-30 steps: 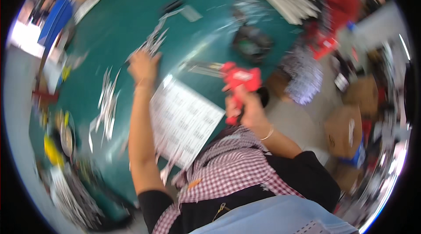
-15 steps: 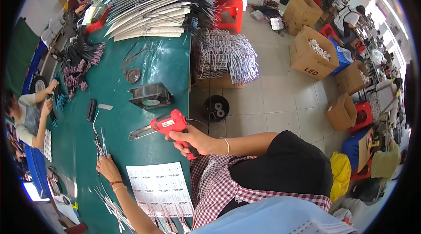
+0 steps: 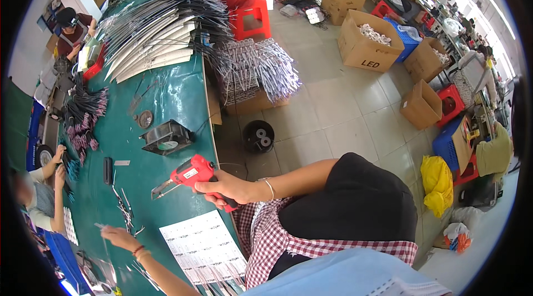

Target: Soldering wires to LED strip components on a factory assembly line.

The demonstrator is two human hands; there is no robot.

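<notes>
My right hand (image 3: 226,187) is wrapped around the grip of a red soldering gun (image 3: 192,172). The gun's metal tip points left over the green table (image 3: 183,93). Over the table's left part, my left hand (image 3: 119,238) pinches a thin pale strip (image 3: 100,226), too blurred to tell exactly. Just beyond that hand lies a loose group of thin wires (image 3: 125,210). Between my forearms rests a white sheet of boards (image 3: 201,239) with printed rows, and wires stick out from its near edge. More pale wires (image 3: 143,275) lie beside my left forearm.
A black square fan (image 3: 168,138), a solder coil (image 3: 145,119) and a dark oblong case (image 3: 107,170) stand beyond the gun. Farther off is a big pile of wired strips (image 3: 161,32). Co-workers sit at the left; a black bin (image 3: 259,136) stands on the floor.
My left hand has lifted off the wire group and moved left and nearer, with a thin pale strip in its fingers. The soldering gun stays in my right hand; the whole view has shifted.
</notes>
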